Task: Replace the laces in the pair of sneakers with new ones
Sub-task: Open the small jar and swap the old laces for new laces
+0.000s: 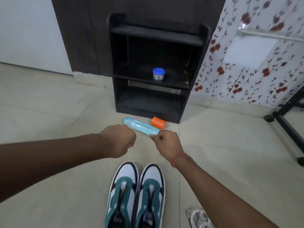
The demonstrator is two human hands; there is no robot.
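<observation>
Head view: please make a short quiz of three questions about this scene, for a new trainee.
1. True or false: the pair of sneakers stands side by side on the floor.
2. What lies beside the light blue packet? A) a red ball B) an orange cylinder C) a black cup
3. Fill in: the jar with the blue lid stands on a ____ of the dark unit.

Key: 1 true; 2 B; 3 shelf

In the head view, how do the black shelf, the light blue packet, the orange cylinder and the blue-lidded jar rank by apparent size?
1. black shelf
2. light blue packet, partly hidden by the right hand
3 and 4. orange cylinder and blue-lidded jar: look alike; the jar stands farther away, so unsure.
</observation>
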